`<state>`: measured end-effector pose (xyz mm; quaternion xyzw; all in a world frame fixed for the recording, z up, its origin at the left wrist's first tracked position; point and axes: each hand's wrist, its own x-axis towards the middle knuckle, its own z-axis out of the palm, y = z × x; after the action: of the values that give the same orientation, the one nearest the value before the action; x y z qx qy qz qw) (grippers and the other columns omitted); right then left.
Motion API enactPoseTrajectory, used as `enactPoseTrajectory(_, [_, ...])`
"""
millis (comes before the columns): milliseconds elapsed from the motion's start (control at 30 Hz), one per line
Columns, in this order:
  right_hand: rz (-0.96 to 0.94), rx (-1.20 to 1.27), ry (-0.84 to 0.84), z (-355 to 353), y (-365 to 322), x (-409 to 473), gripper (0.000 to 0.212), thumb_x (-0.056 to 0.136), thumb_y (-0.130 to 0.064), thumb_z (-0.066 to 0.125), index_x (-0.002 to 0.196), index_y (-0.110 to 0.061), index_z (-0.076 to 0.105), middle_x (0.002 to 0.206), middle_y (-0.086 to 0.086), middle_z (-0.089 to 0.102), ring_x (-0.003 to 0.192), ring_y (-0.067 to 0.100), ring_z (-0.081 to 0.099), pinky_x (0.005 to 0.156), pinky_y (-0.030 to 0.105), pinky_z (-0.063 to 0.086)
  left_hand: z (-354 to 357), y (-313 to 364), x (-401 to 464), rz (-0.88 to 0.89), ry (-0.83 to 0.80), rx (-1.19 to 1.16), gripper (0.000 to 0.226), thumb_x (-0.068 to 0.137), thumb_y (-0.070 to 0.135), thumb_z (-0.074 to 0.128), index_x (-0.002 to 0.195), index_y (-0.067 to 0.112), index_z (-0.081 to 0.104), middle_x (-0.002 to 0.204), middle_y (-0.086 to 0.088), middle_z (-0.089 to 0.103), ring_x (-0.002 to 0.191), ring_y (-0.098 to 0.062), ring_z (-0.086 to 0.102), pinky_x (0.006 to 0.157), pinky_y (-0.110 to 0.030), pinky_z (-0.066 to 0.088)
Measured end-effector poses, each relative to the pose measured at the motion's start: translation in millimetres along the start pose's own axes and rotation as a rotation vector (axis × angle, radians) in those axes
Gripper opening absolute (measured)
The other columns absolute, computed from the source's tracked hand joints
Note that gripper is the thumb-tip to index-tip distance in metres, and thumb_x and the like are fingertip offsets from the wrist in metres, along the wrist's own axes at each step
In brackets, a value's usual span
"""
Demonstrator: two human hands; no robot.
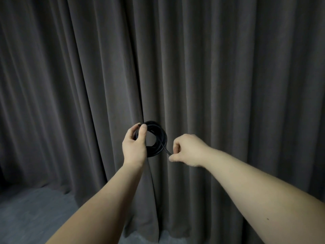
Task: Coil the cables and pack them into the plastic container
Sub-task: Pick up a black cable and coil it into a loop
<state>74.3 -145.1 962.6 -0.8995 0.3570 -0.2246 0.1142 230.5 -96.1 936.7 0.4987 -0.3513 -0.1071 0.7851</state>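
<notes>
The left hand [134, 144] grips one side of the black cable coil [157, 139], thumb over the loops, probably to keep the wound turns from springing apart. Just right of it, the right hand [186, 150] pinches the cable's loose end [167, 150] low, seemingly to tuck it. Both arms reach forward, raised toward the curtain [228, 67]; no container shows.

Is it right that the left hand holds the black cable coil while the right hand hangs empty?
Not quite. In the head view the left hand does hold the black cable coil, but the right hand is not empty: it pinches the cable's loose end.
</notes>
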Motion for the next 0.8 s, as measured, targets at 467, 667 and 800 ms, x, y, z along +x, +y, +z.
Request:
enactPoseTrajectory(467, [0.003,0.533,0.261,-6,-5,7,0.024,0.093,-0.024,0.057,0.080,-0.012,0.073,0.072,0.009,0.068,0.072,0.023,0.061,0.065,0.026,0.044,4,-11,-5,-0.082,-0.082,-0.025,0.037,0.090,0.038,0.065,0.124,0.025,0.064,0.129,-0.015,0.060,0.125,-0.028,0.053,0.110,-0.046,0.041])
enactPoseTrajectory(667, [0.119,0.821,0.313,1,17,14,0.028,0.094,-0.035,0.055,0.071,-0.020,0.062,0.069,0.007,0.057,0.068,0.021,0.050,0.064,0.030,0.040,15,-5,-13,-0.244,-0.162,-0.228,0.026,0.094,0.036,0.060,0.094,0.012,0.070,0.059,0.010,0.050,0.065,-0.011,0.045,0.068,-0.025,0.039])
enactPoseTrajectory(800, [0.190,1.136,0.360,13,19,21,0.032,0.094,-0.044,0.053,0.075,-0.018,0.056,0.079,0.007,0.062,0.075,0.023,0.059,0.071,0.034,0.047,25,-2,-26,-0.385,-0.296,-0.413,0.025,0.094,0.037,0.056,0.095,0.016,0.068,0.068,0.008,0.057,0.066,-0.005,0.051,0.081,-0.027,0.043])
